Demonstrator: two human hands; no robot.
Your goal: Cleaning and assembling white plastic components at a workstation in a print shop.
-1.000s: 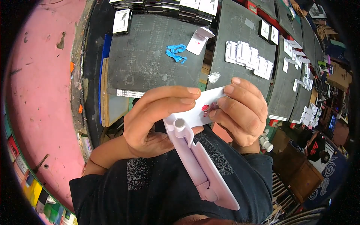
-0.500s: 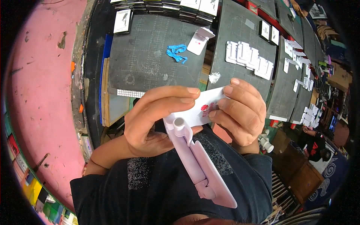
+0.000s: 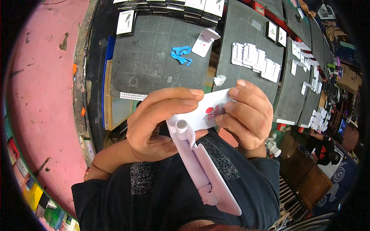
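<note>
Between my two hands, close to my chest, is a white folding phone stand (image 3: 194, 158) with a hinged, tilted lower plate. A red print (image 3: 211, 112) shows on its upper plate. My left hand (image 3: 154, 119) is closed on the stand's left side, fingers over the plate and thumb underneath. At the upper right corner, my right hand (image 3: 250, 117) pinches the plate's edge between fingers and thumb; the thumb is mostly hidden. On the dark table beyond lie another white stand (image 3: 201, 45), standing partly unfolded, and a crumpled blue strip (image 3: 180, 55).
Stacked black-and-white boxes (image 3: 169, 8) line the table's far edge. Several white stands (image 3: 254, 57) lie in a row on the table at right, near two boxes (image 3: 276, 34) and a crumpled clear wrapper (image 3: 220, 80). A co-worker (image 3: 327, 152) sits at far right. A pink wall (image 3: 50, 77) runs along the left.
The phone stand and both hands have shifted very slightly to the left. My grip on it looks the same.
</note>
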